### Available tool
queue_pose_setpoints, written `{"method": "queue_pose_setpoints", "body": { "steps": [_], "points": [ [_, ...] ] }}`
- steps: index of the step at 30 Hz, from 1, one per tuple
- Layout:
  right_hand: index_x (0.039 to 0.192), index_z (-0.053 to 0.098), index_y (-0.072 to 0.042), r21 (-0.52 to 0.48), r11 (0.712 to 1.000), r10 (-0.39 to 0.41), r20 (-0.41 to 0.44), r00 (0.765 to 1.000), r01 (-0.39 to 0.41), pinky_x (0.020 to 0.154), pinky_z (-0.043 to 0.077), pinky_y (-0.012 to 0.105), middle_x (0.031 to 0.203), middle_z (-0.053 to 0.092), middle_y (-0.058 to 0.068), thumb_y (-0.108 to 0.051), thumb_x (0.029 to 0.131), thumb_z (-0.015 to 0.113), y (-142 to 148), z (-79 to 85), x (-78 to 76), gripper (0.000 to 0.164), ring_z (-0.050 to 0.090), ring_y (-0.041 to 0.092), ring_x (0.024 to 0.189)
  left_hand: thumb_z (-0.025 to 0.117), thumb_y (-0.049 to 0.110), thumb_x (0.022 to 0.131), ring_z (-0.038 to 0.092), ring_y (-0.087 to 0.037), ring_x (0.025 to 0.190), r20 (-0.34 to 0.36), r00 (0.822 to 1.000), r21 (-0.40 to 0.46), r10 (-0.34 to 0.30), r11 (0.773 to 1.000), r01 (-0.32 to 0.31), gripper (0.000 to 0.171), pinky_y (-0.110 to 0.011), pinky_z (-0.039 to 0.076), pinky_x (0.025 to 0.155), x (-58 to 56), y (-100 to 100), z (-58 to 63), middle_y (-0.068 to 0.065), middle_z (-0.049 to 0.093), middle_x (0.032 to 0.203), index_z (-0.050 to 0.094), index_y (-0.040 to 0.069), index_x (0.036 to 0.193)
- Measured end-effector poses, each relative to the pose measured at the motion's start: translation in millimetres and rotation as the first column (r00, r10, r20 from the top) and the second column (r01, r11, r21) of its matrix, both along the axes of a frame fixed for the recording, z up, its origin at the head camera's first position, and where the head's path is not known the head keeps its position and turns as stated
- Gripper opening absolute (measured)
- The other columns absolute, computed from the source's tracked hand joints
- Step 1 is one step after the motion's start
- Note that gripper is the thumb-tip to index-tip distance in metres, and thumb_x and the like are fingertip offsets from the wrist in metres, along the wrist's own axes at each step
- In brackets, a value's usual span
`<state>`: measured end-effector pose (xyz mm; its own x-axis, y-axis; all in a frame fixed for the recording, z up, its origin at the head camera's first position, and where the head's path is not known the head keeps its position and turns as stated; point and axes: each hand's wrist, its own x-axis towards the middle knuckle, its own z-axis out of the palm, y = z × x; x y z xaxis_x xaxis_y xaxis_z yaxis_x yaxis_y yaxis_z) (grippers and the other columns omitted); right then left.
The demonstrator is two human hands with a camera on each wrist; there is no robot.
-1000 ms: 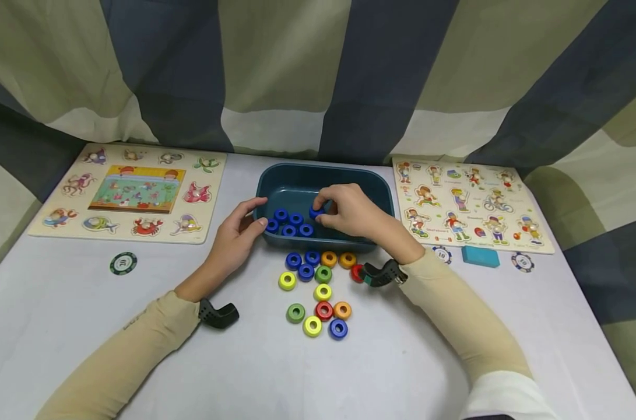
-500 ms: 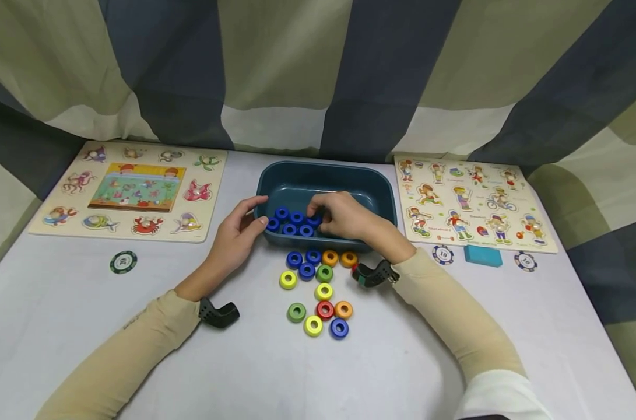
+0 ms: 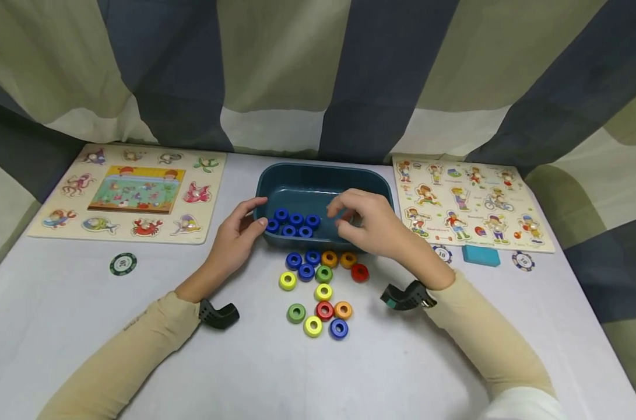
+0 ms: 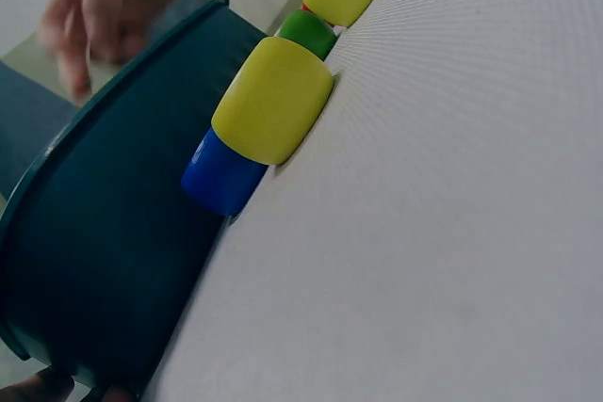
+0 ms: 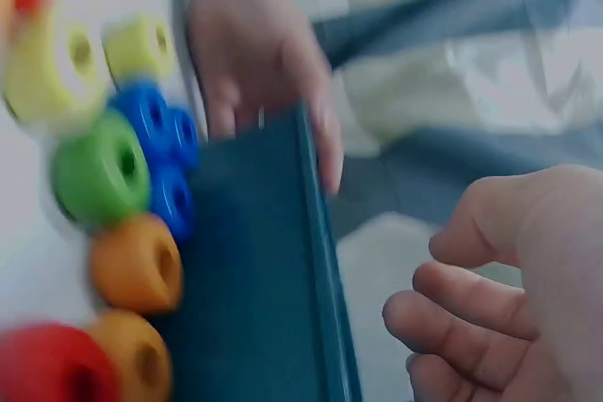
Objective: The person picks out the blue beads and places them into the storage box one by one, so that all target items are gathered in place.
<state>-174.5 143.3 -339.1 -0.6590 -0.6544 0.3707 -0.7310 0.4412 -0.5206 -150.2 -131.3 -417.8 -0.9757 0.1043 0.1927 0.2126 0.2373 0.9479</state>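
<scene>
Six blue rings [image 3: 295,223] sit bunched in the near left part of the dark tray [image 3: 323,169], which, I judge, leaves the right half as moving room. Thumb and forefinger of the left hand [image 3: 232,242] lie along the tray's left end, that grip spread rather than clenched, seemingly to stop the tray sliding. Above the near right rim, the right hand [image 3: 372,226] has thumb and fingertips parted (no ring shows between them). Blur in the right wrist view makes the left hand's lower fingers hard to read.

Outside the near wall, fourteen loose rings [image 3: 323,298] of five colours lie on the bench [image 3: 244,373], perhaps put there for easy reach. One puzzle board [image 3: 202,210] stands near on the left; another puzzle board [image 3: 438,224] comes close to the tray's right end, so sideways room looks tighter there. Wider room lies toward the person.
</scene>
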Motion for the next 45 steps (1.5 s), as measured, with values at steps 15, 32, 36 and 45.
{"method": "queue_pose_setpoints", "body": {
  "steps": [15, 32, 36, 45],
  "points": [
    [0.090, 0.067, -0.017, 0.056, 0.963, 0.249, 0.200, 0.948, -0.264, 0.064, 0.050, 0.017, 0.090, 0.063, -0.010, -0.012, 0.080, 0.074, 26.1, -37.0, 93.9, 0.014, 0.055, 0.005, 0.075, 0.053, 0.015, 0.099, 0.049, -0.028, 0.134, 0.013, 1.000, 0.005, 0.006, 1.000, -0.006, 0.040, -0.040, 0.041, 0.112, 0.5, -0.4, 1.5, -0.008, 0.046, 0.148, 0.050, 0.010, 0.139],
    [0.085, 0.067, -0.018, 0.157, 0.937, 0.314, 0.009, 0.949, -0.312, 0.069, 0.045, 0.009, 0.090, 0.061, -0.011, -0.013, 0.078, 0.073, 19.9, -45.6, 101.2, 0.010, 0.052, -0.002, 0.077, 0.053, 0.015, 0.099, 0.045, -0.026, 0.137, -0.011, 1.000, -0.030, 0.011, 0.999, -0.012, 0.041, -0.041, 0.039, 0.114, 0.2, 0.0, 1.1, -0.008, 0.046, 0.147, 0.049, 0.010, 0.140],
    [0.085, 0.067, -0.019, 0.192, 0.935, 0.306, -0.017, 0.952, -0.297, 0.069, 0.047, 0.010, 0.092, 0.061, -0.010, -0.014, 0.076, 0.076, 19.5, -44.7, 103.5, 0.014, 0.053, -0.001, 0.078, 0.053, 0.014, 0.100, 0.044, -0.027, 0.138, -0.009, 1.000, -0.026, 0.009, 1.000, -0.009, 0.041, -0.042, 0.038, 0.115, -0.2, 0.3, 1.0, -0.009, 0.046, 0.148, 0.049, 0.009, 0.140],
    [0.091, 0.065, -0.019, 0.237, 0.917, 0.317, 0.058, 0.947, -0.322, 0.065, 0.042, 0.005, 0.095, 0.058, -0.008, -0.017, 0.080, 0.075, 19.6, -44.8, 107.9, 0.015, 0.053, 0.000, 0.075, 0.053, 0.013, 0.100, 0.045, -0.028, 0.138, 0.000, 1.000, -0.018, 0.010, 1.000, -0.010, 0.040, -0.041, 0.038, 0.115, -0.7, 0.0, 0.9, -0.010, 0.046, 0.148, 0.049, 0.008, 0.139]
  ]
}}
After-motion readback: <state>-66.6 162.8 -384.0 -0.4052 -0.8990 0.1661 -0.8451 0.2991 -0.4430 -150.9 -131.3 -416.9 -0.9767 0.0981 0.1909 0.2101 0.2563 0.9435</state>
